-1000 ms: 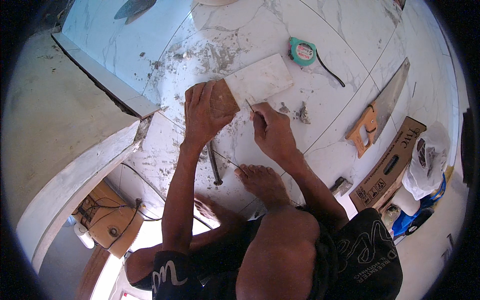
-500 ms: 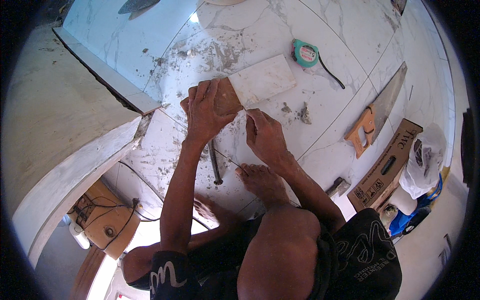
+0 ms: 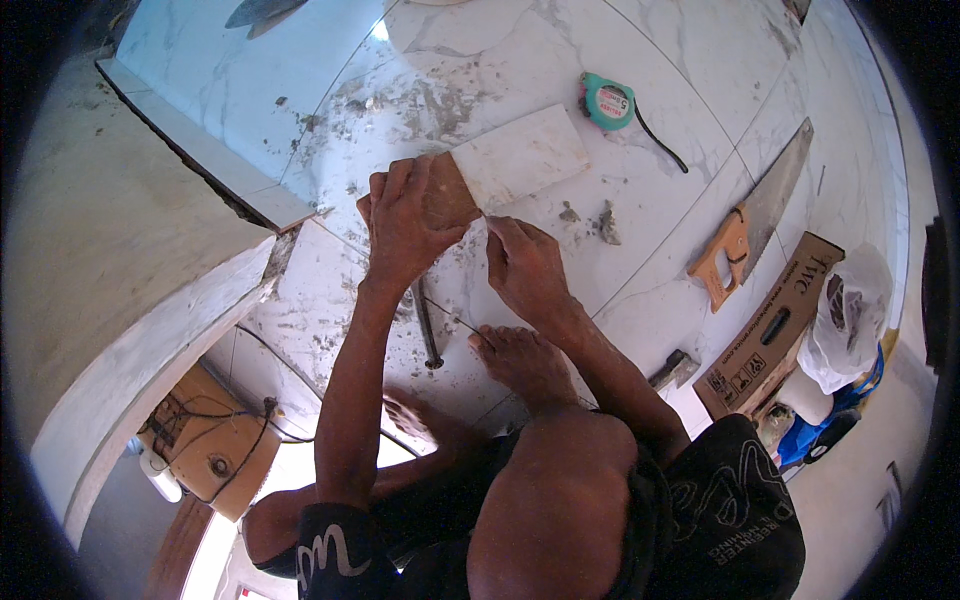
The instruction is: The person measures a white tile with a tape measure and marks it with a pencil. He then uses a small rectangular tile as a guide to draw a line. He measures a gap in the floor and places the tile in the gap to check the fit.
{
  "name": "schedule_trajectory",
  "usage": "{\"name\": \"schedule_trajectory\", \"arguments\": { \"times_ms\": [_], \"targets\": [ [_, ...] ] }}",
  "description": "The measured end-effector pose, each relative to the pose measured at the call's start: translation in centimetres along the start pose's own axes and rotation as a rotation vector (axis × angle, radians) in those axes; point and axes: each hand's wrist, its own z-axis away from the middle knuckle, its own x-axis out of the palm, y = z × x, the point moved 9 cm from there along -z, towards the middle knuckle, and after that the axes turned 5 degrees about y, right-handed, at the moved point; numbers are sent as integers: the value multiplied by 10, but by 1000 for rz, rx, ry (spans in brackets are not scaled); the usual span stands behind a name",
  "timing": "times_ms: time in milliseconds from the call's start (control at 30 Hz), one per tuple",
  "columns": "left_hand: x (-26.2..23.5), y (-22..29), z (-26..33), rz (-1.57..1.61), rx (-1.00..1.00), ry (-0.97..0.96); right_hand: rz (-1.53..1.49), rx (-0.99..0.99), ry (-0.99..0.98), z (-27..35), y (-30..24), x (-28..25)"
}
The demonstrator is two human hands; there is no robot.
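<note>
Your left hand [image 3: 402, 225] is at the upper centre of the frame. Its fingers are spread and curved over the left part of the brown piece [image 3: 450, 195], grasping it; the thumb lies along the lower edge. The right part of the brown piece projects uncovered beyond these fingers.

The brown piece meets the white tile [image 3: 530, 155], which extends toward the upper right of the frame, clear of both hands. Whether the brown piece overlaps the tile or butts against its end cannot be determined.

Your right hand [image 3: 527, 262] is at the centre of the frame. Its thumb and index finger are pinched together on a thin tool [image 3: 485, 214], of which only a small tip shows. These fingertips are just beside the lower right corner of the brown piece, at the seam with the tile.

A metal rod [image 3: 427, 325] lies on the floor [image 3: 690, 80] below your left hand. A grey lump [image 3: 608, 224] is to the right of your right hand. A teal tape measure [image 3: 608, 101] is at the upper right, near the tile. A handsaw [image 3: 733, 250] lies at the right of the frame, above a cardboard box [image 3: 745, 372].
</note>
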Motion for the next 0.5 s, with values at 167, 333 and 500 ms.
{"name": "schedule_trajectory", "arguments": {
  "times_ms": [167,333,500],
  "targets": [
    [0,1,-1,10,-5,-30,-41,-23,34,0,-1,0],
    [0,1,0,29,11,-15,-41,5,10,3,3,3],
    [-1,0,-1,17,16,-8,-32,15,-24,-8,1,10]
  ]
}}
